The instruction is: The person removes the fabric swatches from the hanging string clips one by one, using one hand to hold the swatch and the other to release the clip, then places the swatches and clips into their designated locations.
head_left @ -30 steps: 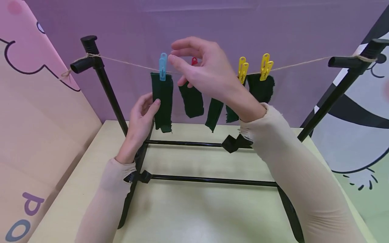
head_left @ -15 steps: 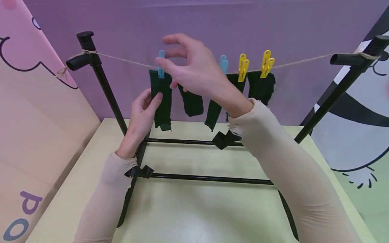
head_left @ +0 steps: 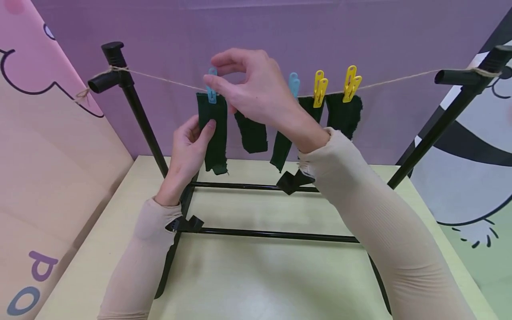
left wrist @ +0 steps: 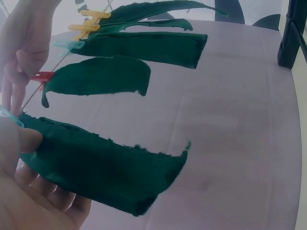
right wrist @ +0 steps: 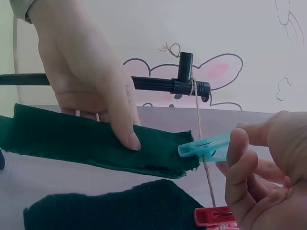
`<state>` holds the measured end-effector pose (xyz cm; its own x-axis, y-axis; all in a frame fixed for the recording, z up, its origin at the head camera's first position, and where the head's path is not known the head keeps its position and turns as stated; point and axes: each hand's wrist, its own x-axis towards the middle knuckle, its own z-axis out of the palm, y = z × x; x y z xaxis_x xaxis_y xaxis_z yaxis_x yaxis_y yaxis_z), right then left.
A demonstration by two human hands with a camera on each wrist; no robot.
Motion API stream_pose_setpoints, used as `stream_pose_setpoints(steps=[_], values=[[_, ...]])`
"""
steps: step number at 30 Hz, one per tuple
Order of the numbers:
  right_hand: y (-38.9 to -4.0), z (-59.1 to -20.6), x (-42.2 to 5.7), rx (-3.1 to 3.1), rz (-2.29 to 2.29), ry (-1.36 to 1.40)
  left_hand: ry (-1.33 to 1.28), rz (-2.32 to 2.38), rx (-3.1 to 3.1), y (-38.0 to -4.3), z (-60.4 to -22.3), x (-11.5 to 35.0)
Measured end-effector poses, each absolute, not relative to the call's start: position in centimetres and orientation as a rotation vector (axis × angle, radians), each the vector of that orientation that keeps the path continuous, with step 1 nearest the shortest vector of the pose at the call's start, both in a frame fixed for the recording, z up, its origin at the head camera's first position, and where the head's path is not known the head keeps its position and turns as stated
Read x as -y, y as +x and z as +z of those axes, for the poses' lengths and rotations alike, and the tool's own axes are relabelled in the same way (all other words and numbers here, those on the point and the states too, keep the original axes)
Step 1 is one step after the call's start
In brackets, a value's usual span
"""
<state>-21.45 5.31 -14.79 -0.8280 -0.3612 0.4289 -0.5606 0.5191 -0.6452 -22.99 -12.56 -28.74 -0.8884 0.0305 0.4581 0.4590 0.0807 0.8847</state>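
Note:
A strip of dark green cloth (head_left: 217,149) hangs at the left end of a twine line (head_left: 172,82). My left hand (head_left: 186,149) holds its left edge, thumb in front and fingers behind. A light blue clothespin (right wrist: 196,148) bites the cloth's top edge at the twine. In the right wrist view, my right hand (right wrist: 273,167) pinches the pin's tail end between thumb and fingers. Beside it a second green cloth (left wrist: 98,76) hangs from a red clothespin (left wrist: 43,76), which my right hand covers in the head view.
Farther right, more green cloths hang from another blue clothespin (head_left: 294,83) and yellow clothespins (head_left: 352,84). The twine runs between two black posts (head_left: 140,111) of a rack on a pale table (head_left: 260,275). Crossbars (head_left: 276,235) lie low, with a purple backdrop (head_left: 172,35) behind.
My right hand has moved left and its fingertips have come onto the blue clothespin's top. My left hand stays on the same cloth. The head view has shifted slightly.

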Motion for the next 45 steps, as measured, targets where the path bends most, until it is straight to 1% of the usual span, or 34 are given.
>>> stream_pose_setpoints(steps=[6, 24, 45], values=[[-21.4, -14.76, -5.39, 2.531, 1.176, 0.757, -0.48, -1.848, 2.051, -23.01, -28.7, 12.59], [-21.8, -15.41, -5.91, 2.449, 1.164, 0.805, -0.468, -1.873, 2.054, -23.12, -28.8, 12.88], [-22.13, -15.64, -5.72, 2.322, 1.253, 0.802, -0.472, -1.868, 2.028, -23.18, -28.77, 13.0]])
